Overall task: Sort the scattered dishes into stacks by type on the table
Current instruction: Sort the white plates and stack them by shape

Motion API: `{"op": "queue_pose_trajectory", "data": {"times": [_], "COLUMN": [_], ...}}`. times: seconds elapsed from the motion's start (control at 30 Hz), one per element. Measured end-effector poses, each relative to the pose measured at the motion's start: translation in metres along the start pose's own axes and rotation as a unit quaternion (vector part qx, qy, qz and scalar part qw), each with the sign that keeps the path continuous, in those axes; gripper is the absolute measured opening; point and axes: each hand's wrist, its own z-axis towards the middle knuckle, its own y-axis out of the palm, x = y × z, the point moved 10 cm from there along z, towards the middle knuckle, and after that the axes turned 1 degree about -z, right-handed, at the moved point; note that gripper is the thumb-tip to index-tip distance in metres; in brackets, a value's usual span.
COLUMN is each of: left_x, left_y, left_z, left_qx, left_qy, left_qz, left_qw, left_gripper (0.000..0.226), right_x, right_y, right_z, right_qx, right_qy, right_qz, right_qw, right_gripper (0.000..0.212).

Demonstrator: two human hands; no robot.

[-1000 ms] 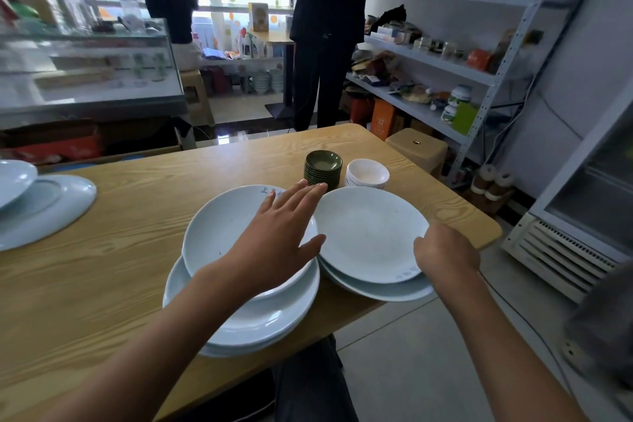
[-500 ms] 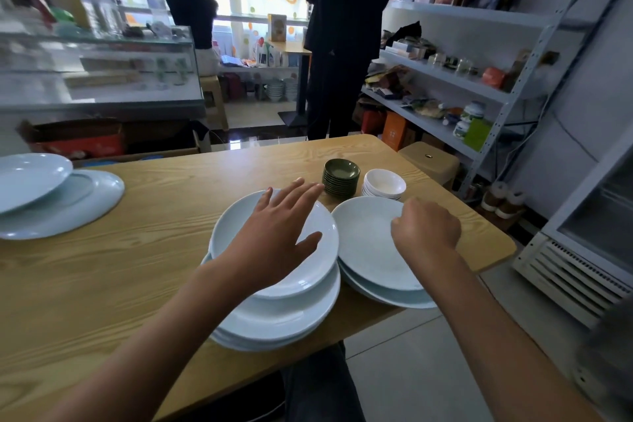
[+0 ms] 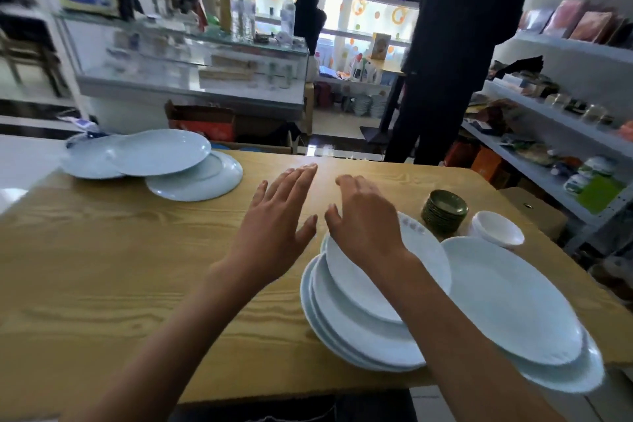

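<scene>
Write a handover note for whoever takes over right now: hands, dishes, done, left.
Left hand: open, above bare table, holding nothing.
Right hand: open, over the near plate stack, holding nothing.
Second plate stack lies at the table's right edge, overhanging it.
Green saucer stack and white bowls look sorted already.
Left: three loose plates overlapping at the far left corner need stacking by type.

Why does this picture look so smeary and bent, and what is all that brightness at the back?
Head view: motion blur smears the shelves and glass counter; the wide lens bends the table edges; backlit windows blow out white, turning the standing person into a silhouette; both hands stay fairly sharp.
</scene>
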Motion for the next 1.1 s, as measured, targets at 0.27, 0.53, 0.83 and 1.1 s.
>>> {"op": "queue_pose_trajectory", "data": {"times": [0.27, 0.53, 0.83, 1.1], "left_x": [-0.132, -0.262, -0.307, -0.331], "left_y": [-0.027, -0.037, -0.032, -0.018], "left_z": [-0.038, -0.07, -0.056, -0.019], "left_qx": [0.068, 0.148, 0.183, 0.166], "left_qy": [-0.128, -0.234, -0.251, -0.221], "left_qz": [-0.036, 0.006, 0.06, 0.105], "left_qw": [0.989, 0.961, 0.949, 0.955], "left_gripper": [0.062, 0.058, 0.069, 0.077], "right_x": [-0.09, -0.155, -0.158, -0.154], "right_y": [0.065, 0.174, 0.254, 0.26], "right_z": [0.04, 0.047, 0.034, 0.052], "right_qx": [-0.068, -0.179, -0.142, -0.11], "right_qy": [-0.049, -0.027, 0.006, -0.007], "right_qz": [0.095, 0.161, 0.142, 0.122], "right_qw": [0.992, 0.97, 0.98, 0.986], "right_gripper": [0.046, 0.078, 0.081, 0.075]}}
